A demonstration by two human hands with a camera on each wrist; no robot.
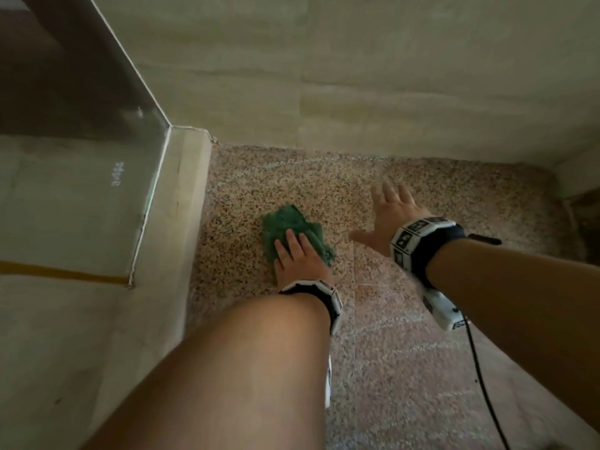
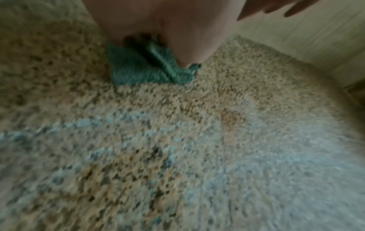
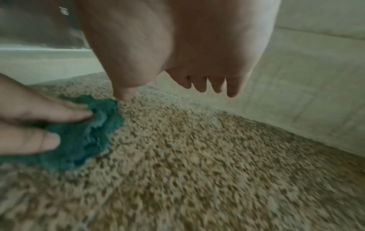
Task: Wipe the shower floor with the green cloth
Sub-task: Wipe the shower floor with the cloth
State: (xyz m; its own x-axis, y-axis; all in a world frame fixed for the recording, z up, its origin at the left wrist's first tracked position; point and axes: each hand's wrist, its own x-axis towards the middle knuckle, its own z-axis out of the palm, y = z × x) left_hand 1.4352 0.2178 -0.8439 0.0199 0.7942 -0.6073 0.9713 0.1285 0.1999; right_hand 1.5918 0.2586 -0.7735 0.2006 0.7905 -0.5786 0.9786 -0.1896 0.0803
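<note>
A glass panel [image 1: 81,131] fills the 9 to 11 o'clock part of the head view, standing on a pale curb [image 1: 181,203] that runs from centre down toward 7 o'clock. Beige wall tiles [image 1: 357,76] span 12 to 2 o'clock, with a faint white mark [image 1: 117,174] on the glass at 9 o'clock. A yellow-brown line [image 1: 65,275] crosses the outer floor at 8 o'clock, and a dark recess [image 1: 584,222] sits at 3 o'clock.
</note>
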